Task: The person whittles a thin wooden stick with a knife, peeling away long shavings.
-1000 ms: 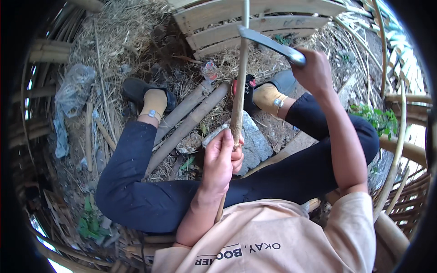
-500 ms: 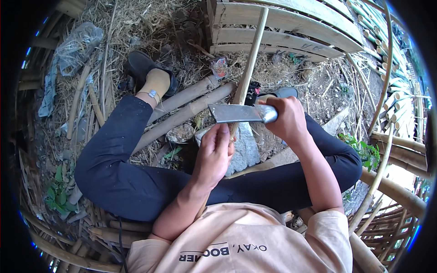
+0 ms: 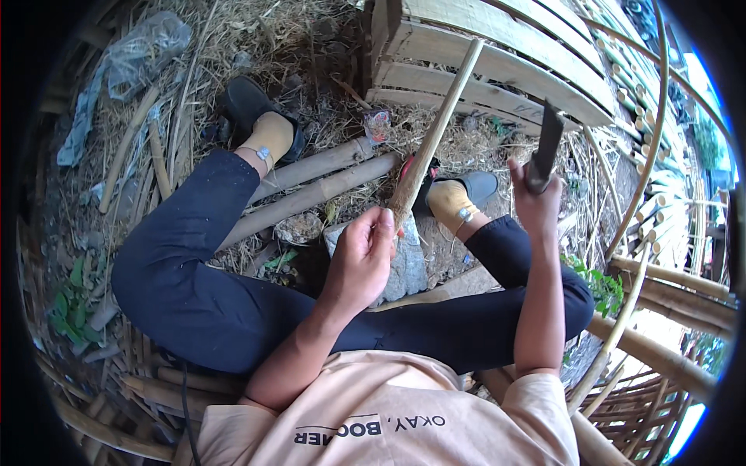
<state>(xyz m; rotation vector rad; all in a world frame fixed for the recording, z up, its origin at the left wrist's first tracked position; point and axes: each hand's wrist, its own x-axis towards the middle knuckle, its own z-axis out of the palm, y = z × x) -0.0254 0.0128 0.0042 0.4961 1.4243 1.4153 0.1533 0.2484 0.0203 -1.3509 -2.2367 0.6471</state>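
My left hand (image 3: 364, 250) is closed around the near part of a long split bamboo strip (image 3: 437, 130). The strip slants up and away to the right, its far end in front of a wooden crate. Off to the right, my right hand (image 3: 538, 203) grips a machete (image 3: 549, 144) with a broad dark blade. The blade points up and away, apart from the strip. Below the left hand lies a grey stone (image 3: 404, 272) between my legs, partly hidden by that hand.
A slatted wooden crate (image 3: 497, 58) stands ahead. Bamboo poles (image 3: 322, 194) lie on the straw-strewn ground between my feet. Clear plastic (image 3: 148, 58) is at the far left. Stacked bamboo (image 3: 660, 210) sits at the right, near an upright bent pole (image 3: 663, 109).
My right hand has lifted the machete off the strip and swung it right, turning the blade upward. My left hand keeps its hold; the strip's far end sits slightly farther right.
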